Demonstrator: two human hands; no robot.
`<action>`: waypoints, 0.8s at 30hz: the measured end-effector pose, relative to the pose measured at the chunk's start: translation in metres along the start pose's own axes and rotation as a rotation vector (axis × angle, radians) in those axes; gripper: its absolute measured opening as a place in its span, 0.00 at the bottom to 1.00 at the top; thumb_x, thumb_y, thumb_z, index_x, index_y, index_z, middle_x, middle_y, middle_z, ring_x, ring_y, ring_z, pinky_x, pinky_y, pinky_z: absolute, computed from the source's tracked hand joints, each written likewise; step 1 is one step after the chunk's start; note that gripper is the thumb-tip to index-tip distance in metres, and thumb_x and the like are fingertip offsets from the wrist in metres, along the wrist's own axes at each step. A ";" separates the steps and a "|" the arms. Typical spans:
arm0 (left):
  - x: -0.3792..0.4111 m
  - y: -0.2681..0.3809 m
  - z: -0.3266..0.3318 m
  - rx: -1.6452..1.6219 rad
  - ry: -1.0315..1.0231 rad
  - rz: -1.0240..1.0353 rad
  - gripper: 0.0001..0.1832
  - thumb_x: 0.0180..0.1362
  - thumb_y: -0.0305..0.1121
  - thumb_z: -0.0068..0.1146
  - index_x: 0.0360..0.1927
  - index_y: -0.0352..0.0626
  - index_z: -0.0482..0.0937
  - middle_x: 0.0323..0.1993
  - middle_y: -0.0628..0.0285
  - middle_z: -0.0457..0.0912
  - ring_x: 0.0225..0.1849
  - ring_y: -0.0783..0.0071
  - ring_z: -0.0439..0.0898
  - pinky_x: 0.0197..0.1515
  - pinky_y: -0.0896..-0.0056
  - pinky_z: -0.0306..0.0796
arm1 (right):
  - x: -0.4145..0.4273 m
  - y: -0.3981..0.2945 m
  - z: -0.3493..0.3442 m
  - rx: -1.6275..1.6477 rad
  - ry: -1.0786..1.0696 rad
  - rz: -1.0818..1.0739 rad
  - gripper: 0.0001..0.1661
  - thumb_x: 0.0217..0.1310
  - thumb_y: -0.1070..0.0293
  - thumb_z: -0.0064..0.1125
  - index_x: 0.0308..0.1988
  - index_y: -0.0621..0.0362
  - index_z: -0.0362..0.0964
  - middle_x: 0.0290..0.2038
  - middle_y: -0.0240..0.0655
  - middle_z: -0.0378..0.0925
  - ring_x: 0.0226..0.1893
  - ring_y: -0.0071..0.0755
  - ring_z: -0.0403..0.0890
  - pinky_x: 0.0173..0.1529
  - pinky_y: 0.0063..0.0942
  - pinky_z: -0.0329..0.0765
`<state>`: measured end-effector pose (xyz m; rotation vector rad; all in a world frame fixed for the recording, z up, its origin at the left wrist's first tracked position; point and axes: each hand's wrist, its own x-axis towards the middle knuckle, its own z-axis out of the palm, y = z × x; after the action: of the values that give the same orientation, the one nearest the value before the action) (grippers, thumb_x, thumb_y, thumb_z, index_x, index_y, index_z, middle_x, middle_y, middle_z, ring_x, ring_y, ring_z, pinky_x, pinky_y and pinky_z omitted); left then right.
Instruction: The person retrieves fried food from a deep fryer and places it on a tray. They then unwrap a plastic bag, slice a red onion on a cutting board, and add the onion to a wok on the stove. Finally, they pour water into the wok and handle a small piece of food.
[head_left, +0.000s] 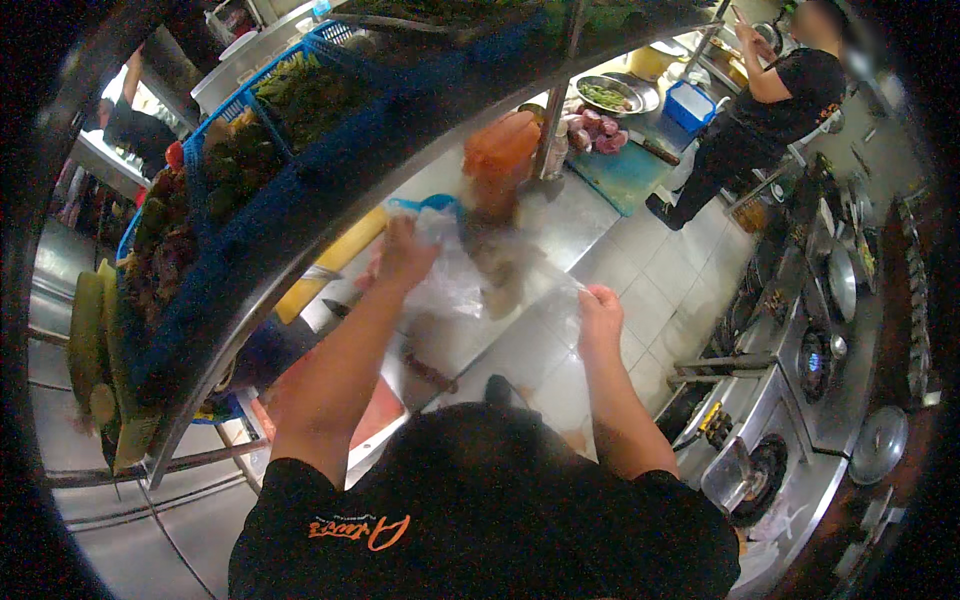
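A clear plastic bag (469, 281) stretches between my hands above the steel counter (547, 225). My right hand (602, 315) pinches one edge of it, out past the counter's front edge. At the other side, my left hand (407, 255) grips the bunched plastic; its fingertips are blurred. A blue object (431, 202) lies just beyond that hand. Behind the bag is a blurred orange bundle (502, 142), its contents not clear. Below the bag, a dark handle (431, 371) lies near the counter edge, and a red cutting board (386, 409) is partly behind my left forearm.
Overhead, a shelf (300, 247) carries blue baskets (259, 124) of vegetables. A green cutting board (615, 176) with a knife (654, 148) lies farther along, near a metal bowl (607, 94) of greens. Another person (780, 112) stands beyond. At right, a stove burner (814, 361) shows a blue flame.
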<state>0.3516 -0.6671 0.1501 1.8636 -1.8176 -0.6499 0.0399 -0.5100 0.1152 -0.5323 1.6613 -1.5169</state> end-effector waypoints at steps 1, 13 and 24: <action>-0.001 -0.014 0.001 -0.036 0.048 0.047 0.33 0.49 0.39 0.69 0.58 0.38 0.71 0.59 0.49 0.72 0.62 0.53 0.72 0.65 0.57 0.66 | -0.005 -0.007 0.018 -0.018 -0.043 0.010 0.09 0.60 0.74 0.63 0.42 0.59 0.74 0.31 0.27 0.75 0.29 0.19 0.73 0.34 0.22 0.71; -0.103 -0.008 -0.029 -0.112 0.353 0.358 0.14 0.49 0.28 0.64 0.41 0.44 0.78 0.45 0.51 0.79 0.50 0.49 0.77 0.57 0.54 0.69 | 0.013 -0.002 0.141 -0.814 -0.593 -0.800 0.26 0.59 0.61 0.63 0.56 0.59 0.73 0.50 0.49 0.80 0.50 0.52 0.80 0.58 0.42 0.75; -0.203 -0.055 -0.029 -0.382 0.138 0.207 0.09 0.51 0.26 0.64 0.36 0.40 0.78 0.37 0.54 0.80 0.41 0.55 0.79 0.45 0.59 0.73 | -0.023 -0.066 0.111 -0.633 -0.534 -0.579 0.28 0.61 0.59 0.64 0.57 0.62 0.71 0.51 0.50 0.80 0.45 0.51 0.82 0.52 0.42 0.78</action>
<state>0.4089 -0.4632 0.1428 1.4149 -1.6344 -0.7151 0.1267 -0.5734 0.1897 -1.7138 1.5896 -1.0235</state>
